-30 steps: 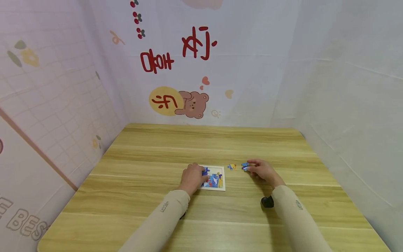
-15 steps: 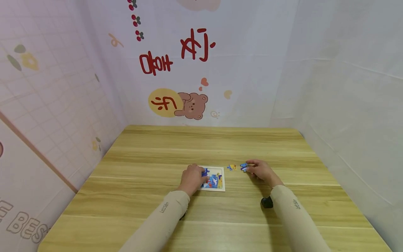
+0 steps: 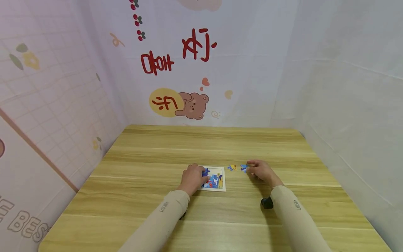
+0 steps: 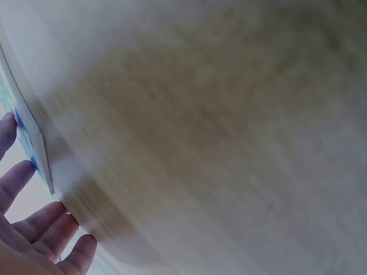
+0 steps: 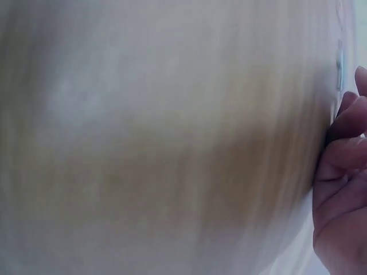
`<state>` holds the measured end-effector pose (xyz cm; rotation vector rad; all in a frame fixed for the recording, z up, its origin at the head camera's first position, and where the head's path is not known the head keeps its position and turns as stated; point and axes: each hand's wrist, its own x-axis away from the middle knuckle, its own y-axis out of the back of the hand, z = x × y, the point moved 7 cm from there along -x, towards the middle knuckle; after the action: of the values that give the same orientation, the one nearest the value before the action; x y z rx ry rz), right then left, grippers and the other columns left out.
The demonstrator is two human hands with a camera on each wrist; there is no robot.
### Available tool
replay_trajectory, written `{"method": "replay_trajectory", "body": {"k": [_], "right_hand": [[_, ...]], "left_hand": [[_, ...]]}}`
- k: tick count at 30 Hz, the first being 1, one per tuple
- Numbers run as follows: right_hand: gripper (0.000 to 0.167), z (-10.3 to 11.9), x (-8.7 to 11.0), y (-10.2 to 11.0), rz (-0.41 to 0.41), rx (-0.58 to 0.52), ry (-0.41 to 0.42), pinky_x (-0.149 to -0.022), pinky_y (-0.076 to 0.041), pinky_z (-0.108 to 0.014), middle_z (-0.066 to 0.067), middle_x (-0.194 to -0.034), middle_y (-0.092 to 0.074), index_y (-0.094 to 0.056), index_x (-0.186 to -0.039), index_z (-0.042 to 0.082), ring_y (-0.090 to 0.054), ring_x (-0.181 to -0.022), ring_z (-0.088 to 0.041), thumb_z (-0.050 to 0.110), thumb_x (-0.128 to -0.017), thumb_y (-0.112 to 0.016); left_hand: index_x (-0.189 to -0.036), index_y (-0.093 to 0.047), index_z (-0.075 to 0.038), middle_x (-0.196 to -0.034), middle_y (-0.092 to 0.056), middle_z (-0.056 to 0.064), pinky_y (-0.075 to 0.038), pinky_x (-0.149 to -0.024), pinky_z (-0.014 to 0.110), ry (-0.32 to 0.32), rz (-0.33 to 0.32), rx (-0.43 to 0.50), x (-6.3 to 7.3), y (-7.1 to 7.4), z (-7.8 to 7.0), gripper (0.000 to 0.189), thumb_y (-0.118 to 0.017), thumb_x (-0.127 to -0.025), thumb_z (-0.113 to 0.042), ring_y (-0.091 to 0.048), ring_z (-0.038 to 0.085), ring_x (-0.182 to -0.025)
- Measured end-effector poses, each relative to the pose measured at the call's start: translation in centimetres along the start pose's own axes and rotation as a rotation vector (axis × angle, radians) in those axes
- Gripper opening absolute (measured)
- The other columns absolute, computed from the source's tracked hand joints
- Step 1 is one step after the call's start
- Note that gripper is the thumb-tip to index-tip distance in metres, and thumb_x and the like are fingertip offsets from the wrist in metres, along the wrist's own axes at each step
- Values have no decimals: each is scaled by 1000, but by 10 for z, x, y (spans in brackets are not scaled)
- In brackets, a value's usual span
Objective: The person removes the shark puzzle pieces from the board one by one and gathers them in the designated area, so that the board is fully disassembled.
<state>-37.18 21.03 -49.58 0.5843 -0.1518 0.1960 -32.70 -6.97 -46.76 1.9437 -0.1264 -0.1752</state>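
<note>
My left hand (image 3: 192, 177) rests over the left side of a white-rimmed jigsaw puzzle board (image 3: 224, 180), hiding that part. Part of a blue sea picture is assembled in it, with pale bare board at the upper right. In the left wrist view, loosely spread fingers (image 4: 37, 226) lie on and beside the board's edge. Right of the board, my right hand (image 3: 262, 172) holds a blue puzzle piece (image 3: 244, 168) at its right side between thumb and index finger. A yellow-and-blue puzzle piece (image 3: 232, 167) lies between that piece and the board.
The wooden table (image 3: 151, 147) carries the board and both pieces. White printed cloth walls (image 3: 245, 63) enclose its back and sides. A black object (image 3: 267, 202) sits under the right wrist.
The blue piece has turned and shifted slightly left and nearer under my right hand's fingers. My left hand stays on the board, and the yellow-and-blue piece has not moved.
</note>
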Motion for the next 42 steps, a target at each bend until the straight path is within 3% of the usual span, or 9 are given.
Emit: {"method": "replay_trajectory", "body": {"k": [7,13,17,23,27,32,42], "right_hand": [[44,25,4,-15,-22,-57,5,-61,-42,-32,-11,-84,-61,-54,-138,-2,-48,-63,-18,13,-97,-60],[42,58,0,-53,29,-147,41,-61,-44,-32,-16,-92,-63,-55,-137,-3,-54,-67,-18,8,-96,-61],[40,73,-2,-86,68,-141,58,-60,-45,-29,-15,-97,-65,-58,-136,0,-57,-67,-16,10,-97,-63],[34,85,-3,-118,100,-130,98,-56,-42,-26,-7,-84,-62,-63,-129,0,-51,-63,-14,9,-95,-64],[30,84,-2,-122,70,-104,91,-60,-43,-26,-5,-81,-62,-67,-122,1,-53,-68,-16,8,-94,-66],[28,82,-2,-120,33,-39,84,-76,-46,-31,-4,-95,-66,-70,-119,2,-55,-83,-17,10,-92,-68],[31,86,0,-122,84,64,84,-91,-46,-44,-8,-110,-67,-70,-121,4,-57,-92,-21,10,-91,-68]], "left_hand": [[-116,-70,0,-108,-65,13,-49,-88,47,-37,4,100,-2,-1,6,42,-77,-87,-30,-60,30,-102],[-116,-68,6,-116,-64,20,-47,-96,48,-83,-4,152,3,3,16,43,-78,-86,-23,-60,35,-110],[-116,-69,4,-117,-63,19,-46,-96,48,-82,20,170,11,4,21,42,-77,-87,-24,-60,35,-110],[-114,-70,1,-115,-63,16,-48,-92,48,-108,29,161,18,3,19,39,-77,-88,-26,-61,33,-106],[-114,-72,0,-111,-64,15,-50,-88,48,-131,28,123,18,1,15,39,-76,-88,-28,-61,32,-99],[-111,-74,-1,-103,-64,13,-51,-80,45,-152,12,76,16,1,9,37,-78,-87,-28,-59,27,-90],[-110,-74,0,-102,-63,13,-51,-82,45,-148,16,89,17,1,10,36,-79,-85,-26,-59,28,-91]]}}
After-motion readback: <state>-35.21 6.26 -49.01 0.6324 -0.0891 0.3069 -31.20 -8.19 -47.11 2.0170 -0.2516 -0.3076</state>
